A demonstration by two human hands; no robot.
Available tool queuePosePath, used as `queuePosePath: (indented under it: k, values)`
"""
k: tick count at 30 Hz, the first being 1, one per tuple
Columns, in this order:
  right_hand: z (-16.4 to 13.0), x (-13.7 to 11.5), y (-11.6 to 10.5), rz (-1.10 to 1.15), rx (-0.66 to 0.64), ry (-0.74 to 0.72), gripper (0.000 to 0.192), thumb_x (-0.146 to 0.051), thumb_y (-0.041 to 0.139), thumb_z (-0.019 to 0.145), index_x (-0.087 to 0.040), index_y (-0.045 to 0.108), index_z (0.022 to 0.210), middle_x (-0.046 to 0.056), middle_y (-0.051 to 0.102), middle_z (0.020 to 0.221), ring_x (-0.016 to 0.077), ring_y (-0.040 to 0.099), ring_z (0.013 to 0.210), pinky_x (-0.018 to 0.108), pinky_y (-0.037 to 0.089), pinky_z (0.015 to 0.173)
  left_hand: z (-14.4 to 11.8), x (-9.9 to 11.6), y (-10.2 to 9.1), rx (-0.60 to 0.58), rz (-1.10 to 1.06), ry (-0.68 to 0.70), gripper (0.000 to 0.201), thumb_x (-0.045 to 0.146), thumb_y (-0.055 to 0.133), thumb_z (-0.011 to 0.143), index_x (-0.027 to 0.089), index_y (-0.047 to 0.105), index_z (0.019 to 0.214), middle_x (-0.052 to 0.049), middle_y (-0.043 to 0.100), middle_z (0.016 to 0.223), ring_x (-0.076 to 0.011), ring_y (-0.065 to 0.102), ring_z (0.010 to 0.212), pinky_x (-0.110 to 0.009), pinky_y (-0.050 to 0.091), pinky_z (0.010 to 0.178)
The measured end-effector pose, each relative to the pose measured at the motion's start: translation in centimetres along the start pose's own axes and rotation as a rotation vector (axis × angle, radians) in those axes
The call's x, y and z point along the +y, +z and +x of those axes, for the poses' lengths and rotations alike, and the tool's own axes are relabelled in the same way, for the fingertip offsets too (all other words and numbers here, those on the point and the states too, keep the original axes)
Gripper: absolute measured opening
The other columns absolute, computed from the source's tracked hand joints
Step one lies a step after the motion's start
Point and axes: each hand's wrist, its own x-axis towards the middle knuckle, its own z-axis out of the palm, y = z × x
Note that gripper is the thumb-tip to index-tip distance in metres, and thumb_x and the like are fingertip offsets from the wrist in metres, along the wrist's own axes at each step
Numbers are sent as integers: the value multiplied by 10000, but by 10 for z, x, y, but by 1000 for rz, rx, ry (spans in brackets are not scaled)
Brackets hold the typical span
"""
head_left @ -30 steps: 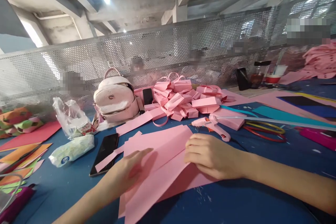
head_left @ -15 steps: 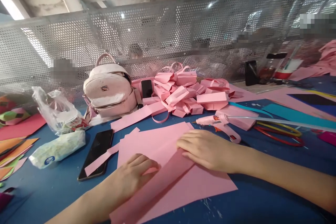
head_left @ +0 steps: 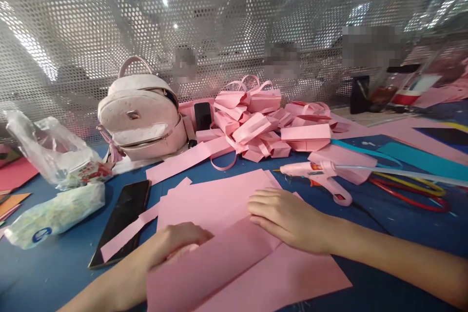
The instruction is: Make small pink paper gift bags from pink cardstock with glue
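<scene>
A pink paper sheet (head_left: 219,190) lies on the blue table, its near side raised in a broad folded flap (head_left: 204,258). My left hand (head_left: 183,241) is closed at the flap's left part, its fingertips partly hidden behind the paper. On the right end of the fold rests my right hand (head_left: 276,214), fingers together and bent over the paper, thumb out of sight. More pink paper (head_left: 310,273) shows under the flap. Just beyond my right hand lies a pink glue gun (head_left: 314,170) with a clear glue stick in its back.
Behind stand a pale pink backpack (head_left: 142,112) and a heap of folded pink paper pieces (head_left: 256,126). To the left lie a black phone (head_left: 120,219), partly under a pink strip (head_left: 127,234), and a plastic bag (head_left: 54,156). Perforated metal panels (head_left: 226,24) border the table's far side.
The flap has tipped up and shows more of its face. My left hand has slid further behind it, while my right hand stays on the fold. The view has tilted downward.
</scene>
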Motion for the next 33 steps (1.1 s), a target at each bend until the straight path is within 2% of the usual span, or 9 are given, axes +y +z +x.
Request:
queuePosePath:
  k: [3, 6, 8, 11, 14, 18, 23, 27, 33]
  values:
    - [-1, 3, -1, 95, -11, -10, 337, -245, 396, 1052, -200, 483, 729, -2, 546, 737, 163, 475, 694, 298, 360, 689, -4, 3, 0, -19, -50, -116, 417, 533, 355, 1050, 361, 627, 1314, 13, 633, 1387, -228, 559, 1308, -311, 440, 1110]
    - [-2, 5, -1, 125, -6, -39, 337, -258, 392, 1048, -204, 447, 720, -9, 520, 719, 161, 452, 694, 299, 349, 697, -11, 11, -5, -63, -78, -167, 497, 606, 295, 1035, 378, 609, 1346, 25, 602, 1429, -237, 511, 1363, -332, 400, 1154]
    - [-2, 5, -1, 128, -13, -66, 322, -259, 401, 1040, -204, 453, 727, -9, 521, 723, 162, 451, 706, 299, 347, 704, -17, 15, -8, -102, -42, -187, 481, 615, 350, 1019, 385, 596, 1363, 24, 594, 1439, -245, 532, 1345, -332, 422, 1138]
    - [-1, 5, -4, 127, -23, -123, 294, -246, 427, 1019, -202, 483, 734, -7, 537, 725, 162, 454, 714, 297, 353, 713, -22, 20, -8, -133, 100, -212, 410, 514, 583, 959, 382, 602, 1347, 23, 610, 1425, -257, 570, 1311, -311, 476, 1087]
    - [-1, 4, -8, 110, -21, -192, 290, -241, 435, 1005, -201, 528, 733, -1, 561, 710, 164, 456, 696, 303, 360, 712, -22, 21, -1, -125, 241, -83, 397, 341, 690, 905, 359, 625, 1296, 25, 636, 1394, -239, 601, 1281, -266, 508, 1044]
    - [-4, 4, -9, 131, 48, -234, 352, -279, 402, 1023, -204, 568, 722, 2, 564, 661, 165, 462, 644, 309, 358, 679, -12, 26, 5, -6, 355, 119, 343, 169, 593, 900, 307, 652, 1208, 6, 712, 1279, -195, 680, 1169, -236, 566, 948]
    - [-5, 4, 2, 74, 131, -68, 376, -337, 416, 1047, -199, 544, 722, 4, 573, 672, 164, 483, 639, 307, 339, 662, 2, 29, 11, 31, 340, 196, 188, 166, 523, 905, 241, 691, 868, -13, 749, 1186, -174, 740, 1010, -200, 596, 802]
    - [0, 2, 9, -30, 121, 24, 326, -255, 424, 1036, -194, 534, 735, 19, 607, 752, 182, 523, 707, 324, 351, 725, 5, 20, 18, 125, 282, 74, 259, 202, 445, 977, 216, 652, 822, -29, 726, 1066, -142, 708, 963, -207, 567, 826]
    - [3, 4, 8, -57, -16, 59, 289, -204, 512, 1010, -188, 560, 726, 8, 606, 761, 189, 550, 746, 307, 360, 706, 10, 11, 21, 72, 259, 13, 310, 211, 399, 999, 193, 615, 777, -35, 635, 978, -123, 649, 861, -190, 521, 743]
